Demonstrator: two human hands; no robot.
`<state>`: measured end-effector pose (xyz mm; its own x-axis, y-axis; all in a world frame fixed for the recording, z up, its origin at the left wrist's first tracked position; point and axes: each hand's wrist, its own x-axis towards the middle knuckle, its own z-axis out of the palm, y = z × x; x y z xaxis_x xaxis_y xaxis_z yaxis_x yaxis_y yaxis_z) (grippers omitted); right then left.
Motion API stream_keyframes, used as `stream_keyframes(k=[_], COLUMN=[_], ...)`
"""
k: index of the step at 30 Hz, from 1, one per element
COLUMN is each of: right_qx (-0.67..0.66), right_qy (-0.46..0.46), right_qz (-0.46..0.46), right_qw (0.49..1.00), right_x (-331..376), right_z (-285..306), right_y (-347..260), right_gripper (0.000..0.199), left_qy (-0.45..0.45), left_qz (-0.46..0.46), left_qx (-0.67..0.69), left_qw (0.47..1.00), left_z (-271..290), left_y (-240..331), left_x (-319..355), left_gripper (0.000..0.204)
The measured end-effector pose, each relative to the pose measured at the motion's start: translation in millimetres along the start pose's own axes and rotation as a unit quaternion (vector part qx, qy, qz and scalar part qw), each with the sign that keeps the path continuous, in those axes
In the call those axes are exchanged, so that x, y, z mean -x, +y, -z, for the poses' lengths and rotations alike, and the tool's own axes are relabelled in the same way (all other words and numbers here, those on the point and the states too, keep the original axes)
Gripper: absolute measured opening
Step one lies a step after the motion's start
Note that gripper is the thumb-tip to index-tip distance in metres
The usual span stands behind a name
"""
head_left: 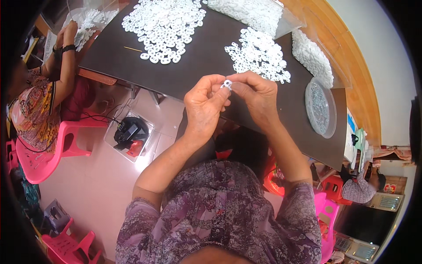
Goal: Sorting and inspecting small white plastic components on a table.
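Note:
Between the fingertips of both my hands, just past the dark table's near edge, is a small white plastic piece with a round hole. My left hand pinches it from the left, thumb and index finger pressed together. From the other side, my right hand grips it with thumb and forefinger. Fingers cover part of the piece. Beyond my right hand lies a pile of small white parts. Farther left spreads a pile of larger white two-holed pieces.
A thin yellow stick lies on the dark table. Clear bins hold white parts at the right. A round clear tray contains small metal bits. Another person sits left, near a pink chair and a floor box.

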<state>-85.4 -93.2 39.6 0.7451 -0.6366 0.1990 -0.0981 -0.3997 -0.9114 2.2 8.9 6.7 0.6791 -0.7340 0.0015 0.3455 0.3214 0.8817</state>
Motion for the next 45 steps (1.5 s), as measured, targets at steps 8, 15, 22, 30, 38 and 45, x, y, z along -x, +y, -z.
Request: stream_keyframes(k=[8,15,22,30,38,45], right_qx=[-0.022,0.049,0.142,0.151,0.144,0.095], right_qy=[0.003,0.009,0.064,0.087,0.098,0.111], right_qz=[-0.026,0.044,0.201,0.177,0.217,0.217], right_qw=[0.999,0.998,0.967,0.969,0.961,0.965], right_x=[3,11,8,14,17,21], right_z=[-2,-7,-11,-14,-15,-21], right_y=[-6,-2,7,6,9,5], right_gripper=[0.013,0.02,0.029,0.024,0.022,0.022], left_qy=[-0.025,-0.02,0.002,-0.001,-0.026,-0.055], left_qz=[-0.013,0.009,0.01,0.024,0.019,-0.031], left_qx=[0.009,0.05,0.071,0.068,0.052,0.057], left_qw=[1.0,0.999,0.997,0.997,0.998,0.996], left_z=[5,5,1,1,8,11], left_y=[0,-1,0,2,6,4], left_x=[-1,-8,-9,-6,-5,2], left_gripper=[0.02,0.016,0.015,0.011,0.012,0.02])
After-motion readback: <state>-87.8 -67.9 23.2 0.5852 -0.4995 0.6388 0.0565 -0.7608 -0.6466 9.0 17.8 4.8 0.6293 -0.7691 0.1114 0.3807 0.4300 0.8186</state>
